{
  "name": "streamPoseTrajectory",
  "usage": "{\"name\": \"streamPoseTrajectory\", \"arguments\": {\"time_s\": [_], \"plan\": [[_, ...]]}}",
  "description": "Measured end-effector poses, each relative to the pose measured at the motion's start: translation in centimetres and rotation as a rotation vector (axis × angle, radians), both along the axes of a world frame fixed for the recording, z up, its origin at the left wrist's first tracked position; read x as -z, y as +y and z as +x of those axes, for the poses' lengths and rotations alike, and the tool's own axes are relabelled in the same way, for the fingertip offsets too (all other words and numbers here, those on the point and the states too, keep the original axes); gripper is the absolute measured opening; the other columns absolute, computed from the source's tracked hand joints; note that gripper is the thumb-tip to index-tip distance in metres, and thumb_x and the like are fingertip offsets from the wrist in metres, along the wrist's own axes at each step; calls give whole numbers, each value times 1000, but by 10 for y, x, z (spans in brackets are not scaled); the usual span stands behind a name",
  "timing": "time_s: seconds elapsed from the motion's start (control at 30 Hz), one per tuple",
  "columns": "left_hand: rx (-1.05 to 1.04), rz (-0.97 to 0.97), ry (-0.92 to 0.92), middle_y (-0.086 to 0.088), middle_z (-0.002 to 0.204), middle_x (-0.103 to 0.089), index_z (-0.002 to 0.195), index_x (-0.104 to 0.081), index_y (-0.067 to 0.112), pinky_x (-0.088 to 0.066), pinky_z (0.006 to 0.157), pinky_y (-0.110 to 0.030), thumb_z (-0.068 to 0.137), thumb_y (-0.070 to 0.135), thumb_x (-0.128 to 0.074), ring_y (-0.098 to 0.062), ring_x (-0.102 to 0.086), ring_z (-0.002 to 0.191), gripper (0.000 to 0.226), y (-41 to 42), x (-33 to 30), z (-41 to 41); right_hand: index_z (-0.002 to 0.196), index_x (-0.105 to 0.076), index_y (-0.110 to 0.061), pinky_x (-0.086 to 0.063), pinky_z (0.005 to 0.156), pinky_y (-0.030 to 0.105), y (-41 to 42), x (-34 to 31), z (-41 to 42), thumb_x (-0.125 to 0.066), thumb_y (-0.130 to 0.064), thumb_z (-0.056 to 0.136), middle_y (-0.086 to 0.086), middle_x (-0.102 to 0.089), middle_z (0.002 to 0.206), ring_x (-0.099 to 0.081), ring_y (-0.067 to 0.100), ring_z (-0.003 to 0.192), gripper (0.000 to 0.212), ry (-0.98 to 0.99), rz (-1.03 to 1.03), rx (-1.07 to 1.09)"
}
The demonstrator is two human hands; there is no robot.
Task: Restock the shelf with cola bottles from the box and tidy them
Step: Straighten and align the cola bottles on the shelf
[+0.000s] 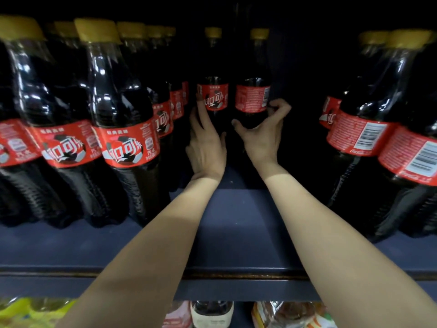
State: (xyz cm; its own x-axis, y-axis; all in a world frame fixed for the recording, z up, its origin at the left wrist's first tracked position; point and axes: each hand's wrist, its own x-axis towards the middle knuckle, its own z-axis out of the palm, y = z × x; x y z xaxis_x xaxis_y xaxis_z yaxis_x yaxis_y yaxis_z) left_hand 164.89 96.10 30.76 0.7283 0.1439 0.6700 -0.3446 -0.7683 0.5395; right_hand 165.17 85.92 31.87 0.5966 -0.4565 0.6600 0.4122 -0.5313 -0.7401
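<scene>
Two cola bottles stand upright deep on the shelf. Left hand touches the left bottle with straight fingers. Right hand grips the right bottle.

Dim shelf interior, front-lit, wide-angle warp.

Light comes from the viewer's side: forearms bright, back of the dark blue shelf near black. Small white glare spots on the front left dark plastic cola bottles with red labels. Edge bottles bow outward and smear; bottom-edge goods are blurred.
</scene>
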Motion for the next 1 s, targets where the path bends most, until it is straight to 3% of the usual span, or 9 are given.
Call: {"name": "streamPoseTrajectory", "arguments": {"time_s": [0.17,0.23,0.33,0.43,0.53,0.57,0.7,0.87,1.0], "plan": [[-26,84,-35,-18,152,-25,150,-14,6,-52,77,-48,86,19,-66,-35,-40,131,84,2,4,2,134,-28,-13,-37,103,29,-12,2,-5,-66,-15,76,7,-39,133,-43,12,119,69,61,35,-228],[-45,125,-68,-22,149,-31,148,-21,3,-54,73,-48,81,16,-71,-39,-40,130,85,2,4,3,139,-26,-13,-32,102,26,-7,2,-6,-71,-23,78,9,-30,138,-35,15,124,76,111,-2,-158],[-65,159,-85,-26,142,-39,144,-28,0,-56,63,-45,72,14,-78,-42,-47,123,89,3,6,6,139,-26,-12,-39,100,36,0,-2,-4,-82,-44,66,14,-33,135,-39,27,123,97,179,-126,85],[-96,176,-84,-27,138,-44,143,-29,-2,-56,57,-41,68,12,-82,-41,-53,116,92,3,6,8,139,-25,-13,-45,93,29,-1,-3,-5,-80,-28,71,8,-45,131,-50,20,115,89,132,-104,27],[-82,177,-48,-26,146,-34,147,-20,-1,-56,70,-42,73,5,-77,-40,-47,124,93,-1,6,6,139,-21,-13,-43,87,10,-6,1,-9,-66,-8,80,-4,-47,122,-52,-2,101,75,117,3,-174],[-77,172,-25,-24,150,-29,149,-15,0,-55,76,-42,76,4,-73,-39,-42,129,94,-2,5,5,140,-20,-13,-41,89,10,-7,0,-8,-65,-8,81,-3,-45,123,-50,-1,104,74,135,5,-195],[-88,140,-9,-20,154,-19,150,-4,2,-51,87,-41,82,6,-66,-35,-34,136,92,-4,-1,3,141,-25,-14,-37,101,39,-4,-5,-2,-77,-40,72,13,-35,135,-38,29,124,90,236,-210,-1],[-151,190,-84,-24,145,-36,147,-20,-2,-56,75,-38,72,3,-74,-36,-48,124,93,-2,5,10,141,-30,-14,-39,93,33,-5,-14,5,-77,-33,76,14,-44,135,-48,29,120,82,274,-197,20],[-222,224,-200,-25,130,-51,138,-36,-5,-59,65,-33,73,2,-73,-37,-54,117,76,1,8,21,138,-29,-12,-46,93,41,7,-13,12,-80,-33,73,15,-44,133,-50,33,117,85,270,-180,89]]}}
